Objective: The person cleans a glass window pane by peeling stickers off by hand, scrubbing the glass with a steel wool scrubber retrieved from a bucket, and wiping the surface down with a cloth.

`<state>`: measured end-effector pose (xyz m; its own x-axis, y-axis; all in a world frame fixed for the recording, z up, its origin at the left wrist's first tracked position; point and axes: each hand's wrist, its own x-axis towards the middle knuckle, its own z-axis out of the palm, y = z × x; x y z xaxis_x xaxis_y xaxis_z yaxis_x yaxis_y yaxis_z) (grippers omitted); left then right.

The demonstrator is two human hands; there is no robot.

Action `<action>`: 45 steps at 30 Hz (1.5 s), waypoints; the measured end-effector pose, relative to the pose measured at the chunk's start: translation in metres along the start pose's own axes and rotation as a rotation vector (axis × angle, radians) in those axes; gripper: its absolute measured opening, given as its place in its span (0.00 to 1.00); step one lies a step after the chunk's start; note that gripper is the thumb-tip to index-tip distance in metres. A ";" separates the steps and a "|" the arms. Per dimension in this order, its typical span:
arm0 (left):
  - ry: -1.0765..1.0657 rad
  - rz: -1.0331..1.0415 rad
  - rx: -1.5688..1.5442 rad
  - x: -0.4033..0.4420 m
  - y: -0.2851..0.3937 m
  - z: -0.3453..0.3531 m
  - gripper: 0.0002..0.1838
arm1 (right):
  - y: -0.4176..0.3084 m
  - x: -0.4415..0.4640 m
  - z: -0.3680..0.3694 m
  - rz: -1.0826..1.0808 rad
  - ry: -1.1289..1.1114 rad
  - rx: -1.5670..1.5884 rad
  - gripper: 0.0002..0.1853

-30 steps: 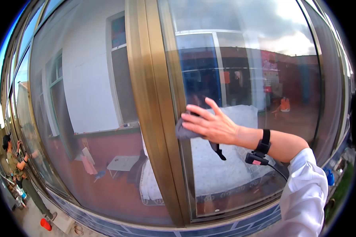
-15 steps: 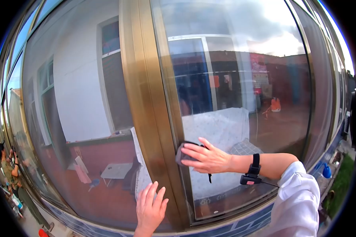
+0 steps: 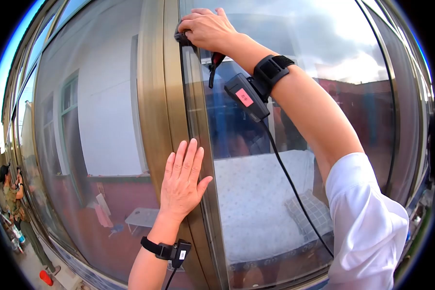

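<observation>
My right hand (image 3: 209, 30) is high up, its fingers curled over a dark grey cloth (image 3: 182, 37). The cloth is pressed at the left edge of the window glass (image 3: 295, 72), beside the bronze-coloured metal frame (image 3: 154, 92). Lower down, my left hand (image 3: 182, 176) is open over the frame, fingers straight and thumb out to the right. I cannot tell whether its palm touches the metal. A black strap device (image 3: 249, 99) with a cable is on my right wrist, and another strap device (image 3: 179, 253) is on my left.
Behind the glass show a white patterned cover (image 3: 261, 193), a checked cushion (image 3: 308, 212) and a small folding table (image 3: 142, 217). Far left, another person (image 3: 13, 193) stands at the glass wall. A red object (image 3: 46, 278) lies on the ground near that person.
My right hand has moved well up along the glass edge with the cloth. The left hand has risen too and lies over the frame. My view has tilted upward slightly.
</observation>
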<state>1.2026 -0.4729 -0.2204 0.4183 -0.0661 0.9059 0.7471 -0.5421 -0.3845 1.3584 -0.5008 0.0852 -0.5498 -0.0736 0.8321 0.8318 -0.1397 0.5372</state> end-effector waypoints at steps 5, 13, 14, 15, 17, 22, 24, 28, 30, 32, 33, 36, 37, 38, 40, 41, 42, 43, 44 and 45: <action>-0.066 -0.014 0.114 0.004 -0.005 0.005 0.31 | 0.019 -0.011 0.021 0.019 0.129 0.128 0.16; -0.078 -0.045 0.193 0.014 -0.002 0.008 0.29 | 0.291 -0.089 -0.031 0.426 0.207 0.020 0.19; -0.086 -0.054 0.218 0.015 -0.002 0.008 0.29 | 0.330 -0.108 -0.046 0.457 0.256 -0.035 0.20; -0.099 -0.068 0.227 0.016 0.001 0.007 0.29 | 0.366 -0.135 -0.063 0.634 0.214 -0.094 0.22; -0.098 -0.066 0.245 0.014 -0.003 0.007 0.29 | 0.465 -0.191 -0.076 0.699 0.227 -0.138 0.22; -0.071 -0.082 0.256 0.008 -0.002 0.014 0.30 | 0.670 -0.357 -0.133 0.823 0.099 -0.389 0.28; -0.064 -0.073 0.268 0.010 -0.001 0.013 0.31 | 0.633 -0.377 -0.151 0.820 0.047 -0.381 0.28; -0.034 -0.084 0.243 0.011 0.006 0.011 0.30 | 0.612 -0.360 -0.146 1.126 0.062 -0.218 0.28; -0.035 -0.087 0.225 0.008 0.002 0.007 0.30 | 0.579 -0.320 -0.118 1.125 0.024 -0.493 0.30; -0.023 -0.072 0.211 0.010 -0.001 0.006 0.29 | 0.497 -0.255 -0.092 1.072 0.141 -0.381 0.30; -0.018 -0.061 0.202 0.010 -0.001 0.006 0.29 | 0.524 -0.234 -0.065 0.894 0.160 -0.385 0.32; -0.029 -0.056 0.168 0.010 -0.003 0.004 0.30 | 0.310 -0.114 -0.037 0.744 0.213 -0.149 0.27; -0.018 -0.042 0.152 0.011 -0.005 0.003 0.30 | 0.268 -0.082 -0.025 0.691 0.182 -0.096 0.30; -0.009 -0.028 0.134 0.011 -0.005 0.004 0.30 | 0.219 -0.058 -0.015 0.590 0.194 -0.058 0.29; 0.023 -0.017 0.084 0.011 -0.009 0.004 0.31 | 0.136 -0.016 0.015 0.398 0.273 0.010 0.28; 0.027 -0.014 0.073 0.012 -0.009 0.004 0.31 | 0.101 -0.003 0.026 0.290 0.271 0.055 0.26; 0.028 -0.015 0.082 0.010 -0.010 0.004 0.31 | 0.067 0.009 0.035 0.238 0.348 0.113 0.25; 0.031 -0.006 0.084 0.011 -0.010 0.005 0.31 | 0.038 0.022 0.043 0.205 0.324 0.188 0.25; 0.019 -0.003 0.112 0.012 -0.010 0.005 0.31 | 0.014 0.028 0.036 0.160 0.178 0.255 0.24; 0.008 0.002 0.138 0.012 -0.012 0.005 0.31 | -0.005 0.031 0.044 0.170 0.275 0.289 0.22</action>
<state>1.2011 -0.4633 -0.2062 0.4162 -0.0735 0.9063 0.8107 -0.4213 -0.4065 1.3409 -0.4585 0.1144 -0.3705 -0.3374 0.8654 0.8782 0.1762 0.4447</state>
